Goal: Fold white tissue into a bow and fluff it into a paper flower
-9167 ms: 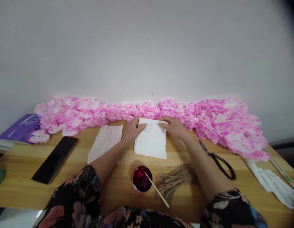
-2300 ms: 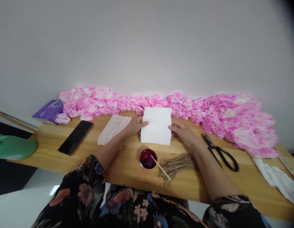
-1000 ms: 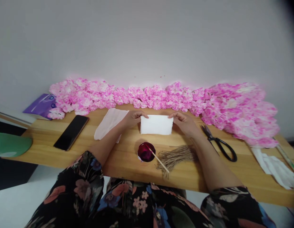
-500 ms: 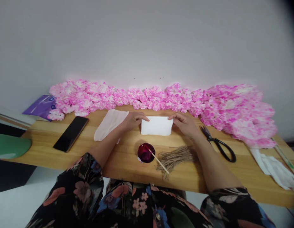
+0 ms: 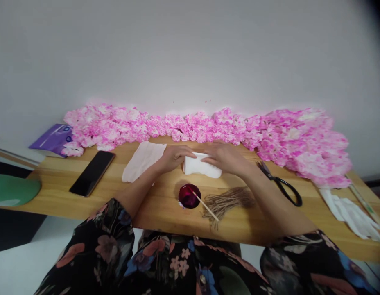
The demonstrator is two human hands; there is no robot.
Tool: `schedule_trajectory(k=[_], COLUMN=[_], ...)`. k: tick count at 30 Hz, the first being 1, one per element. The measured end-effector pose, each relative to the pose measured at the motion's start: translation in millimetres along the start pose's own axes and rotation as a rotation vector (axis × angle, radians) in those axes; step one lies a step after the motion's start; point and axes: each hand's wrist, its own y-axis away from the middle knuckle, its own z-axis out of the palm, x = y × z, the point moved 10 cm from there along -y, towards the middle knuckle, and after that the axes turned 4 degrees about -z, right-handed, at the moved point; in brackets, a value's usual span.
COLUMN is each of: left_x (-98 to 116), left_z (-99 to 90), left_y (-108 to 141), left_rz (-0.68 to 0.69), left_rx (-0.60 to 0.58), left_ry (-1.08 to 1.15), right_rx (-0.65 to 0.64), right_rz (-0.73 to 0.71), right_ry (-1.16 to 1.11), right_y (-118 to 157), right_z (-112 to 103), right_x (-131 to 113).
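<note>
A folded white tissue (image 5: 197,165) lies on the table in front of me. My left hand (image 5: 174,158) pinches it at the far left corner, thumb and fingers closed on the edge. Over its far right part lies my right hand (image 5: 223,157), with the thumb on top of the tissue and the fingers reaching left behind its far edge. Just nearer to me stands a small cup of dark red liquid (image 5: 186,198), a thin wooden stick (image 5: 208,208) leaning out of it. To its right rests a bundle of brown paper-wrapped wires or twine (image 5: 228,200).
Pink and white ruffled paper flowers (image 5: 190,126) line the wall. Left are a pale pink sheet (image 5: 142,160), a black phone (image 5: 92,173), a purple packet (image 5: 53,139) and a green object (image 5: 16,189). Right are black-handled scissors (image 5: 283,186) and white gloves or cloth (image 5: 351,215).
My right hand has moved left from the tissue's right corner, across its far edge. The tissue's right side now looks curved and less flat. My left hand stays near its left corner.
</note>
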Motion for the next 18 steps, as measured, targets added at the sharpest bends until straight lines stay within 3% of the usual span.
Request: schedule_trajectory(k=[5,9,11,14,16,18], left_x=[-40,-57,-60,-62,-61,-52], left_z=[-29.5,-30.5,-30.1,-29.9,-27.2,-17.9], left_y=[5,9,10,10,9,4], left_rz=[-0.159,-0.257,-0.281,-0.321,-0.356,-0.353], left_rx=[0.291,0.346,0.357,0.383,0.378,0.3], left_ry=[0.455,0.579,0.58,0.594,0.583,0.562], right_rx=[0.057,0.022,0.012,0.144,0.302,0.41], right_rz=[0.117,0.108,0.174,0.386,0.512,0.579], right_ry=[0.154,0.21,0.161,-0.188,-0.617,-1.012], right_y=[6,4,6,18,31,39], right_z=[-26,-19,-12,-9,-1,16], right_x=[-2,-10,1,39,64,77])
